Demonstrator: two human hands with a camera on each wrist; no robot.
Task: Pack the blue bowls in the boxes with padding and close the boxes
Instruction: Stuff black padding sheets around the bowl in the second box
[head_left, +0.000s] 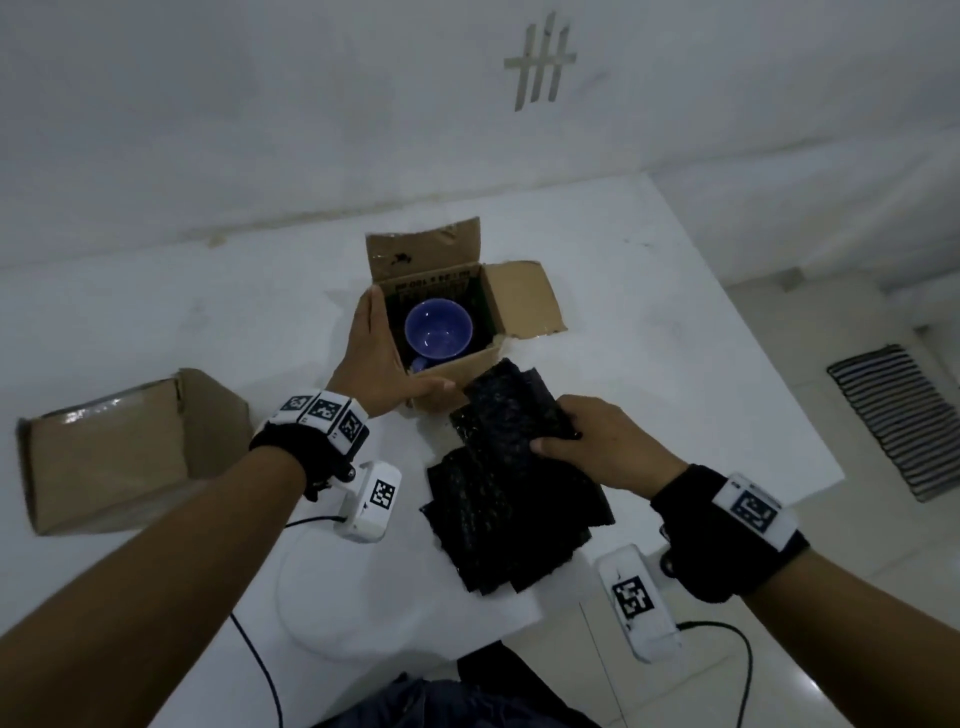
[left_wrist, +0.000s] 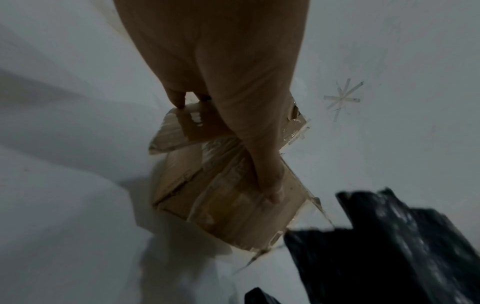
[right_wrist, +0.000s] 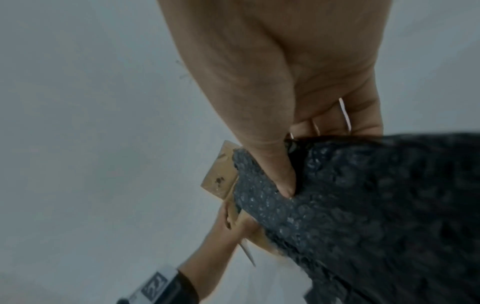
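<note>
An open cardboard box (head_left: 519, 304) stands mid-table with a blue bowl (head_left: 438, 330) inside, on dark padding lining. My left hand (head_left: 384, 356) rests against the box's near-left corner, with straight fingers along the left wall and the thumb on the front wall. The left wrist view shows the left hand (left_wrist: 233, 133) pressing the box (left_wrist: 233, 218). My right hand (head_left: 571, 439) pinches a black bubble-wrap sheet (head_left: 501, 410), lifted off the pile (head_left: 509, 519) just in front of the box. In the right wrist view the thumb (right_wrist: 283, 185) presses on the sheet (right_wrist: 363, 205).
A second cardboard box (head_left: 109, 457) lies on its side at the table's left. A white disc (head_left: 311, 597) and cables sit near the front edge. The table (head_left: 701, 364) ends to the right, above a tiled floor with a striped mat (head_left: 904, 421).
</note>
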